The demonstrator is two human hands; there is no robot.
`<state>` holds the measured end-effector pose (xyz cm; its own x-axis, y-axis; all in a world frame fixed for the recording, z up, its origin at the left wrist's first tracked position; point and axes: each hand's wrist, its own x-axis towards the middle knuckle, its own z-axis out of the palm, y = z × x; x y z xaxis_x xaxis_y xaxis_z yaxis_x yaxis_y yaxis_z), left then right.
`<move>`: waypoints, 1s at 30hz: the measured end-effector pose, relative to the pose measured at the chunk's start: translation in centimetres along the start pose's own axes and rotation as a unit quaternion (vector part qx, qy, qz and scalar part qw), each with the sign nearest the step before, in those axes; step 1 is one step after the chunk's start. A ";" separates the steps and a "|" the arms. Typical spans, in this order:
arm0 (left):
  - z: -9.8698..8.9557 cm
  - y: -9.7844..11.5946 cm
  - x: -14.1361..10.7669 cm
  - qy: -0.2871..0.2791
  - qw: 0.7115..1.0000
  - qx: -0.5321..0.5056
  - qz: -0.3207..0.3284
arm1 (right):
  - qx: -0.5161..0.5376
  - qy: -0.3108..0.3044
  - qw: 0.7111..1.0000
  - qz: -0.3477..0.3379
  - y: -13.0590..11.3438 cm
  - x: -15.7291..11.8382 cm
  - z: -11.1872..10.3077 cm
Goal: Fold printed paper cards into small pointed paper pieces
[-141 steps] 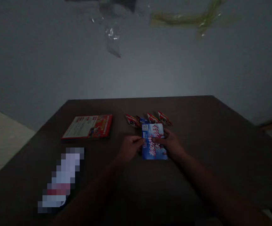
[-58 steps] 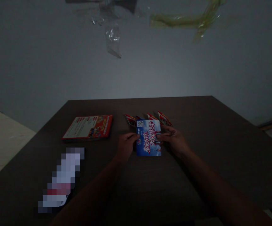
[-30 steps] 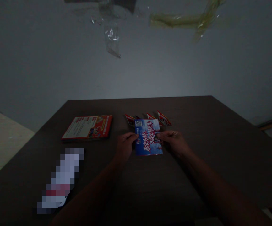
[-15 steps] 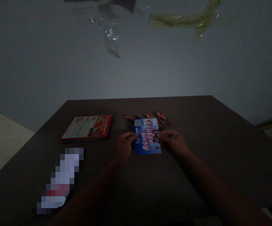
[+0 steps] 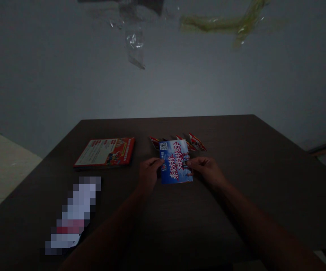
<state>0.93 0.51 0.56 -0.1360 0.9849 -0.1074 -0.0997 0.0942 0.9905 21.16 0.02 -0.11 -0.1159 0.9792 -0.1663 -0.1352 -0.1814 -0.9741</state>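
Note:
A blue printed flyer [image 5: 175,167] with red-and-white Chinese lettering and a QR code at its upper left is held by both hands over the table. My left hand [image 5: 149,171] pinches its left edge between thumb and fingers. On the opposite edge, my right hand [image 5: 208,169] grips it the same way. Just behind the flyer stand several folded red paper pieces [image 5: 197,142], partly covered by it. A stack of red-and-white flyers [image 5: 105,152] lies to the left of my hands.
The dark wooden table [image 5: 264,188] runs up to a grey wall [image 5: 202,82]. Strips of yellowish tape [image 5: 214,24] and clear tape [image 5: 134,47] cling to the wall. A blurred-out oblong object [image 5: 74,214] lies at the table's front left.
The flyer has shifted very slightly up and left and tilted a little in my hands. Both hands keep their grip, and everything on the table stays in place.

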 end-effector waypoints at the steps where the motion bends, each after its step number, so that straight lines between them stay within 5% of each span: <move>1: 0.0 0.1 -0.1 0.006 1.000 -0.002 0.000 | 0.001 -0.007 1.000 0.003 0.0 0.0 0.0; 30: -0.3 -0.3 0.3 0.015 1.000 -0.009 0.003 | -0.059 -0.009 0.998 0.011 -0.2 -0.4 0.1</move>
<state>0.60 0.77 0.20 -0.1672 0.9804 -0.1041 -0.1165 0.0852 0.9895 21.14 -0.32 0.18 -0.1345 0.9734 -0.1856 -0.0150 -0.1893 -0.9818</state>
